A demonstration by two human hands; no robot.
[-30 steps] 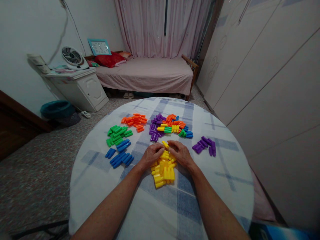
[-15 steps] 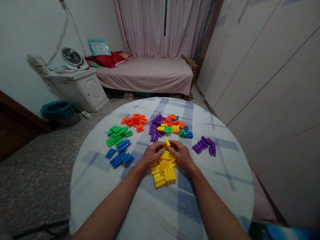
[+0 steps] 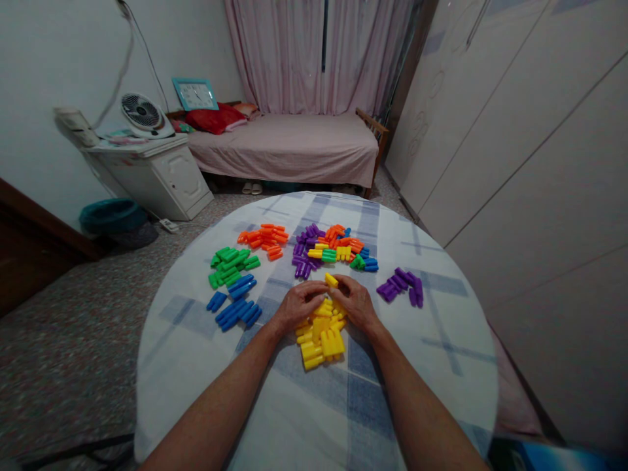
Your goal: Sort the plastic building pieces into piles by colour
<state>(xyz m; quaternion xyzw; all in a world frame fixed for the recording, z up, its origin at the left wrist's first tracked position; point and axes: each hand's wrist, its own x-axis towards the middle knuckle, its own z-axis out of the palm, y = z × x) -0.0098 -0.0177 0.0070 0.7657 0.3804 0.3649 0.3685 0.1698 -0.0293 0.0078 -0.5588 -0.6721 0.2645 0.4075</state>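
Observation:
A small yellow toy block (image 3: pixel 331 280) is pinched between the fingertips of both my hands, just above the tablecloth. My left hand (image 3: pixel 297 305) is closed at its left side, and my right hand (image 3: pixel 355 302) grips it from the right. Under my fingers and toward me lies a heap of yellow blocks (image 3: pixel 321 341), some joined into rows; its far part is partly covered by my hands. Beyond my hands sits a mixed heap with purple blocks (image 3: pixel 305 252), orange ones, and a joined yellow and green strip (image 3: pixel 329 254).
Sorted piles lie around: orange blocks (image 3: pixel 263 239), green blocks (image 3: pixel 230 265) and blue blocks (image 3: pixel 239 313) on the left, purple blocks (image 3: pixel 402 286) on the right. The round table (image 3: pixel 441 366) has a checked cloth. A bed (image 3: pixel 294 144) stands behind it.
The yellow block between my fingertips has tilted from nearly upright to a flatter slant, with my fingers shifting slightly around it. The piles have stayed put.

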